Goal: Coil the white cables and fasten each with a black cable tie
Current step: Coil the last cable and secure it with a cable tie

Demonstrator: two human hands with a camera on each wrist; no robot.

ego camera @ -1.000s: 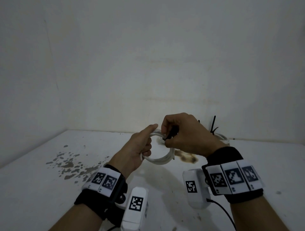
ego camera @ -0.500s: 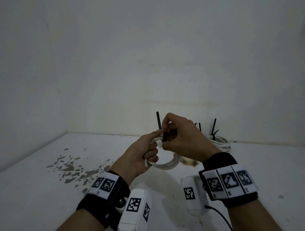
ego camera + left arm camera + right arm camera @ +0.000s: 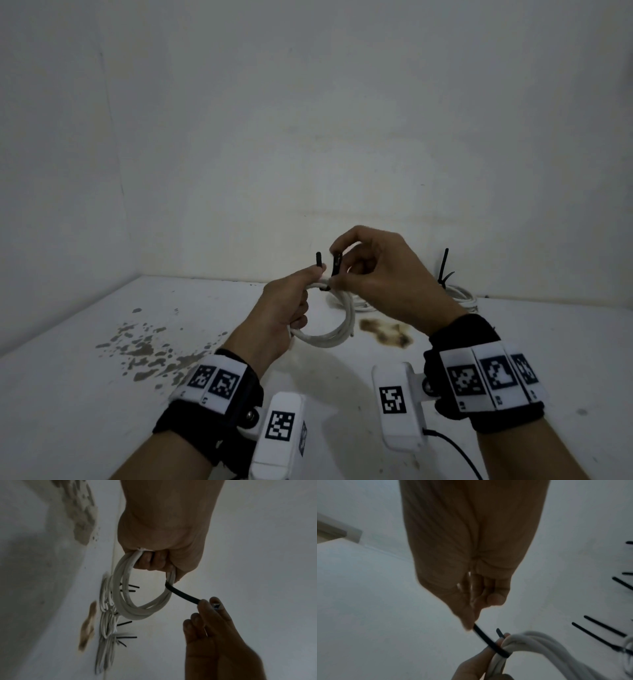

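Left hand [image 3: 284, 308] grips the white coil [image 3: 329, 329] above the table, centre | right hand [image 3: 373, 274] pinches the black cable tie [image 3: 181, 593] looped round it | risk: tail misses the head, or loosened grip lets the coil spring open

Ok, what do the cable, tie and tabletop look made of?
Cable: white, smooth sheath, probably plastic; bends into soft loops.
Tie: black flat strap, likely nylon; flexes yet stands stiffly.
Tabletop: white, matte, hard-looking, stained; material unclear.
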